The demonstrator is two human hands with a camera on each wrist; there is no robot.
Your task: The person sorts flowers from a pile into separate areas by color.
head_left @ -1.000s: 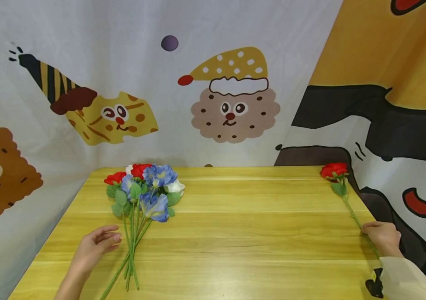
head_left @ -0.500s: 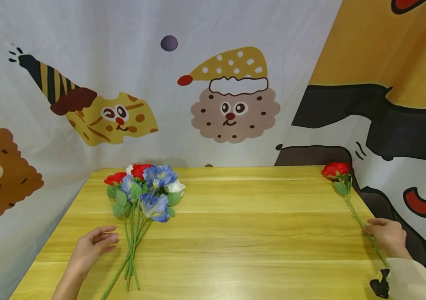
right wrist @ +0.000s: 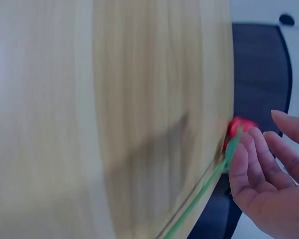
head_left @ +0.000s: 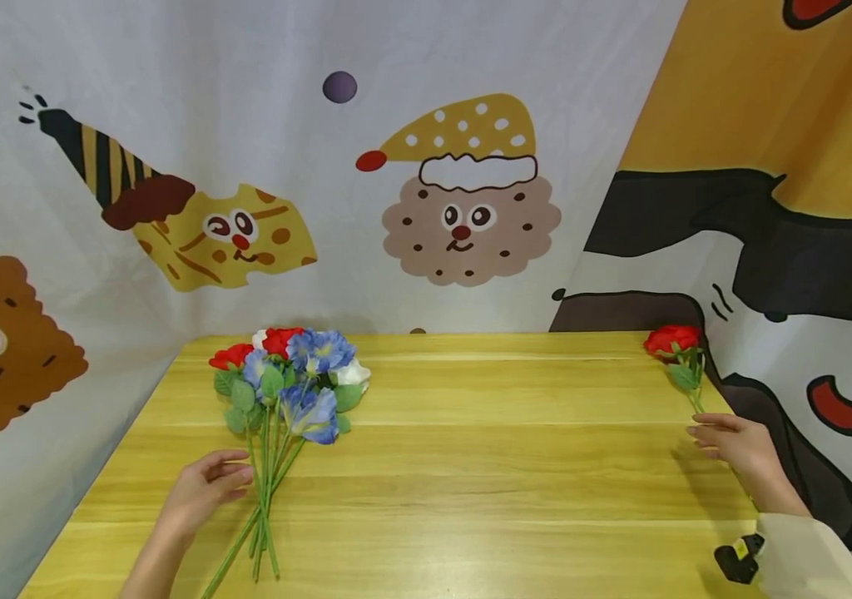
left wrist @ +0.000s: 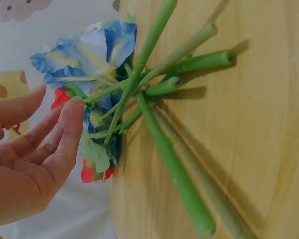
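Note:
A bunch of artificial flowers (head_left: 309,413), red, blue and white with green leaves, lies on the table's left side, its green stems (left wrist: 164,154) crossing toward the front. My left hand (head_left: 205,491) hovers just left of these stems with relaxed fingers and nothing in them. On the right, a single red artificial rose (head_left: 671,341) lies along the table's edge. My right hand (head_left: 744,453) is above its stem (right wrist: 197,199), fingers loosely bent and holding nothing. In the head view this hand hides most of that stem.
The wooden table (head_left: 486,466) has pale and yellow grain. A printed curtain (head_left: 591,108) hangs directly behind it and along both sides. A small black device (head_left: 739,559) sits at my right sleeve (head_left: 808,553).
My right hand has let go of the rose stem and moved up and leftward. The rose shifted slightly right first, then stayed. My left hand has edged right toward the stems.

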